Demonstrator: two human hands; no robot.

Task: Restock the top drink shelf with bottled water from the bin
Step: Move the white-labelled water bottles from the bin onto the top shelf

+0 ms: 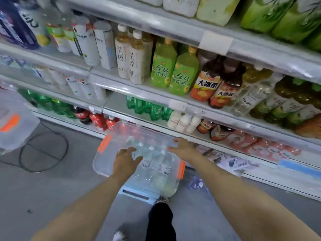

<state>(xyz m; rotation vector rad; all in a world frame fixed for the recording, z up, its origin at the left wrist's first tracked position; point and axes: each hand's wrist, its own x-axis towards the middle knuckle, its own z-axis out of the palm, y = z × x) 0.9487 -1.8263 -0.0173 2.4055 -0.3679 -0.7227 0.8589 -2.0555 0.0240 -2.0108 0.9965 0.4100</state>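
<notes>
Head cam, looking down the aisle at the drink shelving point(173, 100), several tiers, frame blurry w/ motion. Clear plastic bin point(102, 164) w/ orange latches sits on a light blue stool point(135, 193) on the grey floor, just in front of the lowest tier. Water bottles point(157, 164) are all in the bin, upright, white caps up, packed toward its right half; left half shows bare. Both arms reach down into the bin. L hand point(126, 159) is on the near-left bottles, fingers bent down over the caps, thumb toward the middle; can't tell if it actually grips one, too smeared. R hand point(182, 147) is at the far-right side of the bottles by the bin's rim, fingers stretched out and spread, nothing held; contact w/ caps unclear. Shelves behind: tall white-label pale tea bottles point(132, 56), green-label bottles point(173, 70) next to them, dark tea w/ orange labels point(213, 84) right of those, then clear bottles point(251, 96). Tier below: green soda bottles point(149, 108), small white bottles point(182, 122). Lower left: red-label cola bottles point(97, 120). Uppermost tier in view holds pale and green packs point(217, 9), cut off by the frame edge. Second clear bin point(15, 129) w/ orange tab at far left, black cable loop point(43, 150) on floor beside it. Person's black trouser leg point(159, 221) at bottom centre, shoe touching the stool.
</notes>
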